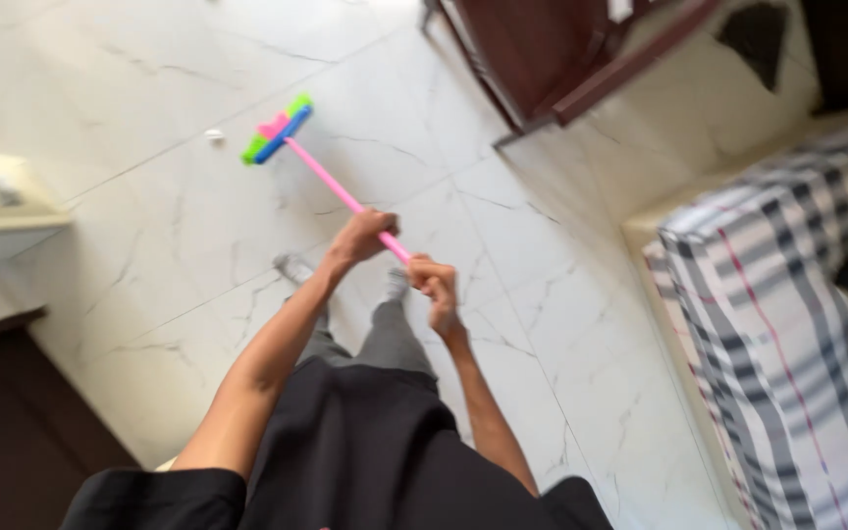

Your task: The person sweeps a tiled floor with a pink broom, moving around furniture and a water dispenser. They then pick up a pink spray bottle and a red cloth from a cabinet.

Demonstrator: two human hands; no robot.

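White marble floor point(149, 98) fills the room, with a plaid-covered bed point(787, 324) at three o'clock and dark wooden furniture point(542, 49) at one o'clock. Both hands are clamped on a pink broom handle point(331, 182): left hand point(363, 236) higher, right hand point(434, 285) at its end. Its green-and-blue broom head point(277, 131) rests on the floor at eleven o'clock, beside a small white scrap point(214, 136).
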